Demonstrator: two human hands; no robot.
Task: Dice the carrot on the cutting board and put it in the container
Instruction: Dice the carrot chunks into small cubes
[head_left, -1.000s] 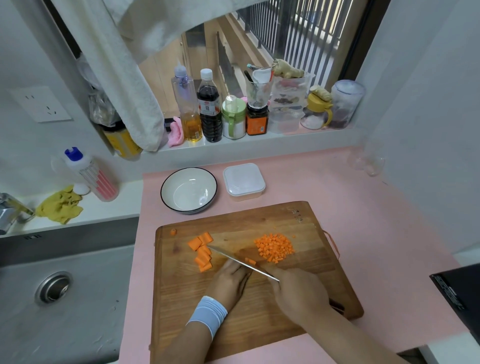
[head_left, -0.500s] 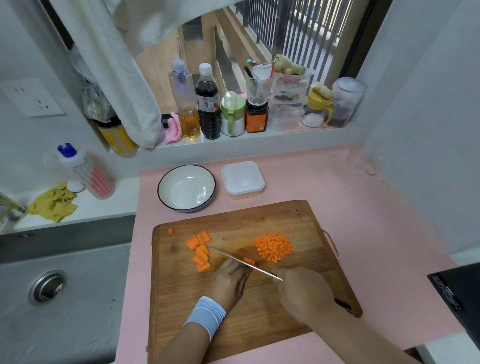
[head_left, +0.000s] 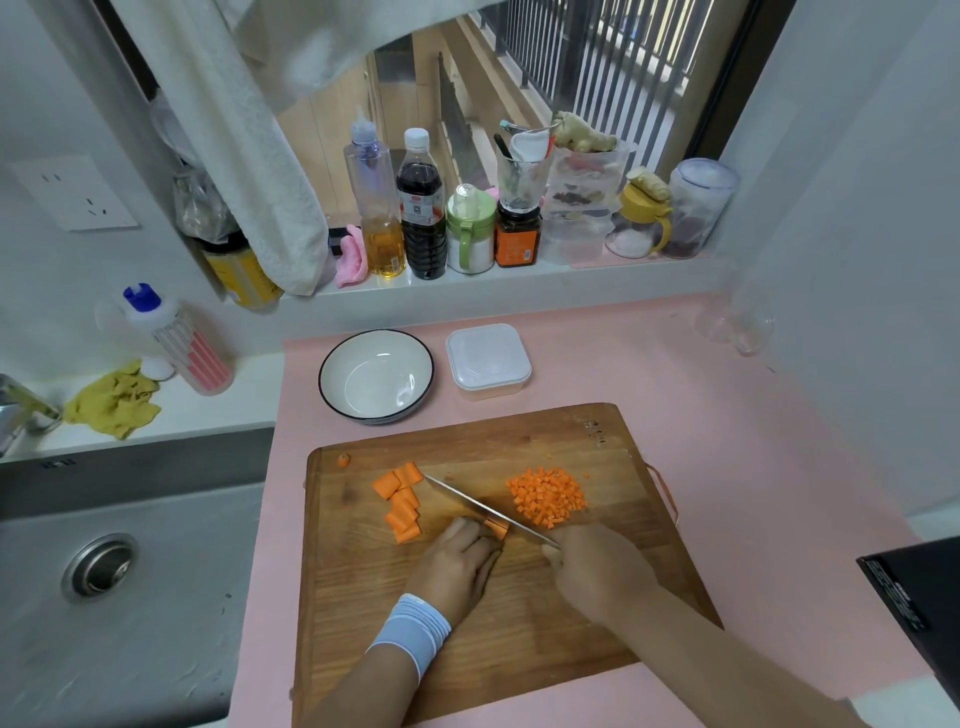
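Bench: pink bench (head_left: 701, 395), wooden cutting board (head_left: 597, 613).
Left hand (head_left: 457, 564): clamped on carrot piece (head_left: 496, 529); curl fingertips back.
Right hand (head_left: 597, 571): closed around knife (head_left: 483, 506); cut just beyond left grip.

No label reads clearly (bottles (head_left: 421, 208) too blurred).

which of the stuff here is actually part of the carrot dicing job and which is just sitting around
In the job:
cutting board
knife in the right hand
carrot piece held by the left hand
carrot chunks
diced pile
lidded container

Lying about:
bowl
bottles on the sill
yellow cloth
sink
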